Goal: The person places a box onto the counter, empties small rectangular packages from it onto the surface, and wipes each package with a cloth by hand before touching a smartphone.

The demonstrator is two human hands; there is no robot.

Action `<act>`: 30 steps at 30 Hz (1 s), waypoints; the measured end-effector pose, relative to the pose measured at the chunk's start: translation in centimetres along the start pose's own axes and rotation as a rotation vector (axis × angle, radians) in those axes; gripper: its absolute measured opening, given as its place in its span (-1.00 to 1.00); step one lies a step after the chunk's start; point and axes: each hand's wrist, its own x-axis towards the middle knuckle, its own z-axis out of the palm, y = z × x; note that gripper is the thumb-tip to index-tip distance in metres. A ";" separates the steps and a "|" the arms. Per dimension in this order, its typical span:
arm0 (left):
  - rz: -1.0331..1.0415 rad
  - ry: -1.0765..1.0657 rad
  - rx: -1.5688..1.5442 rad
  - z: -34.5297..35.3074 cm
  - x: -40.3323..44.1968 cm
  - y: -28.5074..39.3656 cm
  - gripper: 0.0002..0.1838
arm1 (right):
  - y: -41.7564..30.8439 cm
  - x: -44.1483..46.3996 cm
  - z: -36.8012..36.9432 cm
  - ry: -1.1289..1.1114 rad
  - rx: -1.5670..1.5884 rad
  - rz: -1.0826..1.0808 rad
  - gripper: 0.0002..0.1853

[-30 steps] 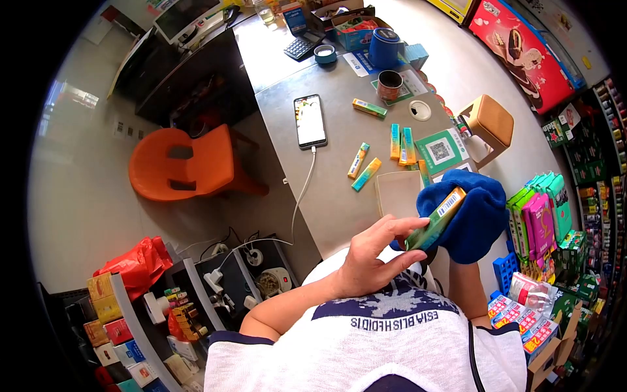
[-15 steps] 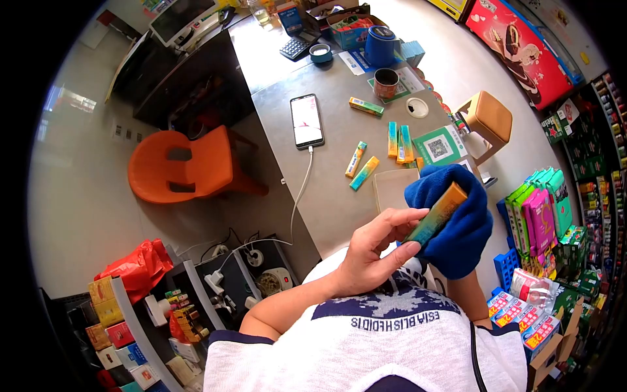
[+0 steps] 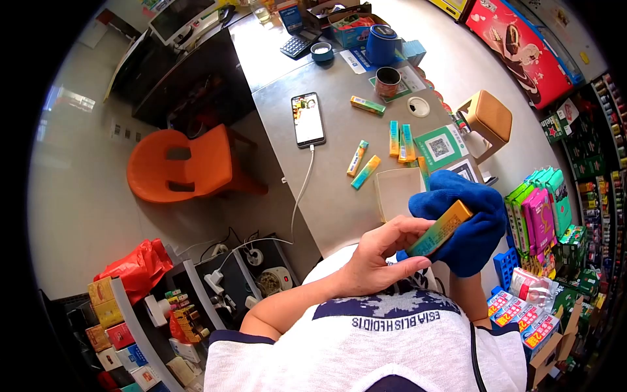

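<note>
My left hand point(image 3: 382, 258) pinches the lower end of a slim orange-and-green carton point(image 3: 441, 228) between thumb and fingers. The carton is tilted, its orange end up and to the right, against a blue cloth point(image 3: 480, 225). That cloth covers my right hand; only the wrist point(image 3: 469, 289) shows below it, and the fingers are hidden. Just beyond my hands is a pale open box point(image 3: 397, 189) on the grey table point(image 3: 313, 189). Several similar slim cartons lie nearby, among them one lying crosswise point(image 3: 368, 105) and one slanted point(image 3: 366, 172).
A phone point(image 3: 307, 119) with a white charging cable lies on the table's left part. Farther back are an open tin point(image 3: 386, 82), a blue canister point(image 3: 382, 44) and a calculator point(image 3: 296, 46). An orange chair point(image 3: 196, 163) stands left, a tan stool point(image 3: 488, 117) right.
The cloth and carton have shifted slightly to the right, and the carton leans a little flatter. More of the pale open box shows. The phone's screen picture differs.
</note>
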 end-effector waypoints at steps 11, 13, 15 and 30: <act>-0.231 -0.079 -0.188 -0.4 -0.6 0.6 -0.49 | -5.2 2.4 0.6 -0.215 -0.348 0.034 -0.50; -0.280 -0.048 -0.324 -0.7 -0.7 0.5 -0.47 | -0.5 0.9 0.0 -0.107 0.238 0.116 -0.58; -0.255 0.001 -0.454 -0.7 -0.7 0.4 -0.42 | -1.0 1.3 0.9 0.017 0.198 0.115 -0.63; -0.216 0.068 -0.294 -0.3 -1.8 0.3 -0.35 | -2.1 -0.2 2.6 -0.022 -0.389 -0.066 -0.42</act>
